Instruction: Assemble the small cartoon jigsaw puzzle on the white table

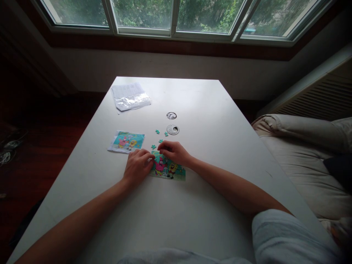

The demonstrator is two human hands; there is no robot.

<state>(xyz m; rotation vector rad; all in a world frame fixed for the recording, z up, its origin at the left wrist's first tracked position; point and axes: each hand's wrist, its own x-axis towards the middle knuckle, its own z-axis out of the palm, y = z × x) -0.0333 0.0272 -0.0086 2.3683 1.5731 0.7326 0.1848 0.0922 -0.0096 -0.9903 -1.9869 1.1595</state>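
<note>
A small cartoon jigsaw puzzle (169,169) lies flat on the white table (192,205), mostly put together. My left hand (137,165) rests at its left edge, fingers curled and pressed on the puzzle's upper left corner. My right hand (173,151) lies over its top edge, fingers bent down on the pieces there. Whether either hand pinches a piece is hidden. Several loose teal pieces (161,136) lie just beyond my right hand. A printed reference picture (126,141) of the same cartoon sits to the left.
A clear plastic bag on paper (130,96) lies at the far left of the table. Two round cable holes (172,123) are in the tabletop beyond the pieces. A cushioned seat (302,154) stands to the right, windows (176,14) ahead.
</note>
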